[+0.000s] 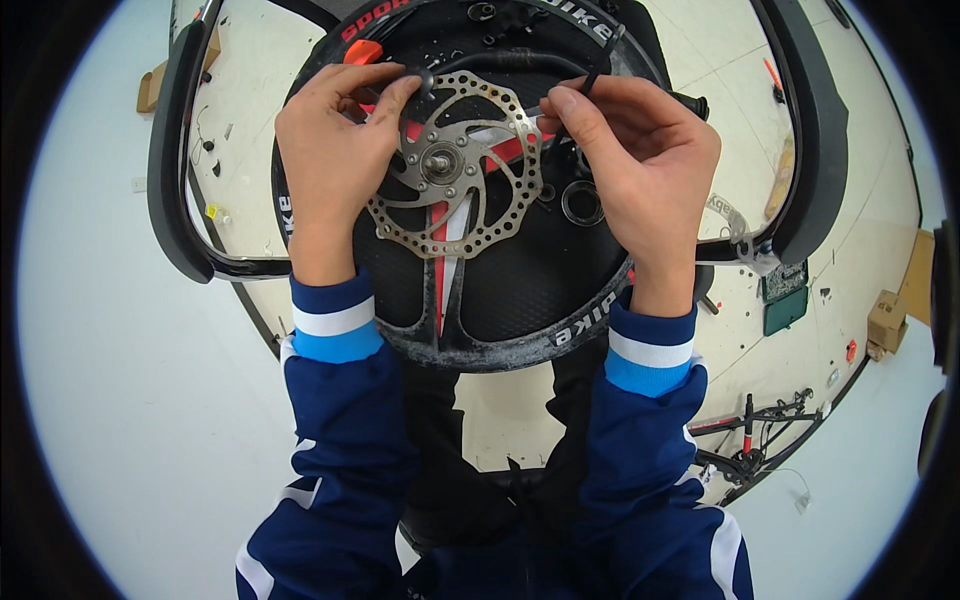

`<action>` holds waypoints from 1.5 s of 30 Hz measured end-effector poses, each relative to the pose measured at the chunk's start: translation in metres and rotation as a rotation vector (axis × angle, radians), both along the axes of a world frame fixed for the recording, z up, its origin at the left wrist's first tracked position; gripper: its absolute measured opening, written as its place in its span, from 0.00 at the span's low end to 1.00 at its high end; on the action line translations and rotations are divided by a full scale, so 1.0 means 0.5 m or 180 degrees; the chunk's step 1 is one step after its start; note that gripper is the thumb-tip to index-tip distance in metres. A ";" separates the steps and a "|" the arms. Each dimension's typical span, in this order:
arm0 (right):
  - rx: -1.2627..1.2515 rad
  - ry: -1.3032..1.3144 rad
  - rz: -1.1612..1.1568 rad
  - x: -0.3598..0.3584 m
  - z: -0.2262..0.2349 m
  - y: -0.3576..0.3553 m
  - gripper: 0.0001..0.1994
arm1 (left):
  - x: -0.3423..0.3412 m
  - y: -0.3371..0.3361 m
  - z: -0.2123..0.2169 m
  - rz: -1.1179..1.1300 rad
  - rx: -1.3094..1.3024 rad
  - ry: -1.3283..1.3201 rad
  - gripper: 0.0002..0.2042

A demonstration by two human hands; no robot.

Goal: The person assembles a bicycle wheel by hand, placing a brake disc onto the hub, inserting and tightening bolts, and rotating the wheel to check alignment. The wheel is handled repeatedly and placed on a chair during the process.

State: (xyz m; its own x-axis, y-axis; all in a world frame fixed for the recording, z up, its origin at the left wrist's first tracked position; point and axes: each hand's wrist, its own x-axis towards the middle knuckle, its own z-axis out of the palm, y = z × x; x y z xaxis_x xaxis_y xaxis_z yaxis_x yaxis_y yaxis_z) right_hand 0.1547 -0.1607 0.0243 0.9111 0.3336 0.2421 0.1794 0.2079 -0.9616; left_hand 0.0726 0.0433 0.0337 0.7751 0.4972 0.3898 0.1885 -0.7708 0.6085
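Wheel: black cast wheel with broad spokes [480, 357], lying flat above the person's legs; scuffed, greyish lower rim, white and red lettering, red and white stripes along the spokes. A finely textured black surface shows between the spokes.
Brake disc: silver metal brake disc [464, 153] at the wheel's centre, around the hub; scalloped outer edge, rows of round perforations, curved arms running inward to a ring of small bolts. Surface dull to bright.
Axle: short threaded metal axle [437, 166], standing up through the disc's middle.
Left hand: bare left hand [340, 125], over the disc's upper left edge; thumb and fingertips pinch a small dark rounded piece [426, 83]. Its exact form is partly hidden.
Right hand: bare right hand [650, 135], right of the disc; thumb and curled fingers pinch a slim black strip-like piece [604, 60], which slants upward past the fingertips. Material cannot be told.
Bar: dull black curved tubular bar [520, 61], across the wheel above the disc.
Ring: dark round ring [582, 203], right of the disc, beneath the right hand.
Orange piece: glossy orange-red piece [362, 52], just beyond the left hand.
Sleeves: navy fabric sleeves [345, 430], cuffs banded white and light blue.
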 end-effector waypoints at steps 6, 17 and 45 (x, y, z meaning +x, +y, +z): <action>-0.0101 0.0060 -0.0035 0.000 -0.002 0.000 0.09 | 0.003 -0.007 -0.008 -0.0098 0.0197 -0.0004 0.07; -0.0234 0.0173 0.0163 -0.011 0.014 0.022 0.07 | -0.086 -0.065 -0.002 -0.0015 -0.0567 -0.0261 0.06; -0.2869 -0.1133 0.1556 -0.037 0.075 0.053 0.07 | -0.126 -0.024 -0.045 0.0530 -0.1928 -0.0224 0.18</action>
State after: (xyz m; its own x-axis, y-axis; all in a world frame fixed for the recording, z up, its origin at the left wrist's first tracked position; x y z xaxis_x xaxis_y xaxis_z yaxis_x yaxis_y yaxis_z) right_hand 0.1364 -0.1342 0.0621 0.5573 0.8288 -0.0496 0.5679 -0.4241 -0.7054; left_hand 0.0097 0.0314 0.0111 0.6512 0.7574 0.0486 0.2197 -0.2494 0.9432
